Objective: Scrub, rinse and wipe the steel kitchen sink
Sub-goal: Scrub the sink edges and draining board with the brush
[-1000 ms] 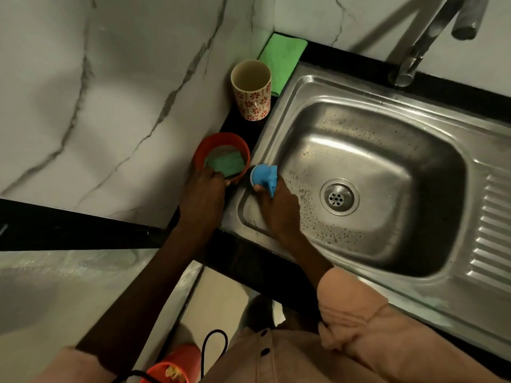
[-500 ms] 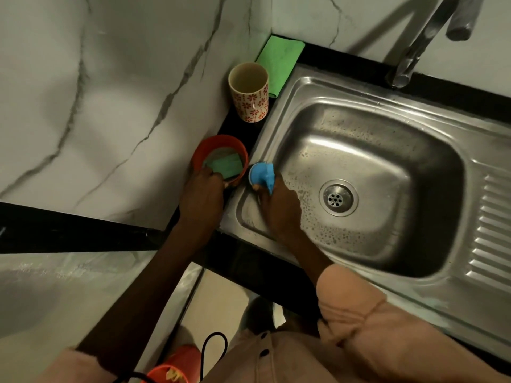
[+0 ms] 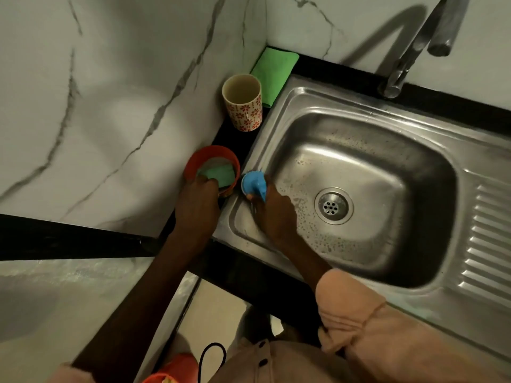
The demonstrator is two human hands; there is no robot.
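The steel sink (image 3: 304,98) fills the right half of the view, its basin speckled with soap suds around the drain (image 3: 333,205). My right hand (image 3: 273,214) grips a blue-handled scrubber (image 3: 255,186) against the basin's left wall. My left hand (image 3: 197,203) holds the near rim of an orange bowl (image 3: 199,158) on the black counter strip left of the sink. A green sponge (image 3: 221,174) lies in that bowl, just beyond my fingertips.
A floral cup (image 3: 243,106) stands upright behind the bowl. A green cloth (image 3: 273,70) lies folded in the back corner. The tap (image 3: 409,51) rises at the sink's back edge. Marble walls close in on the left and back. A ribbed drainboard (image 3: 489,244) lies right.
Both hands stay nearly in place. The right hand with the scrubber has shifted slightly along the basin's left wall; the left hand keeps hold of the bowl.
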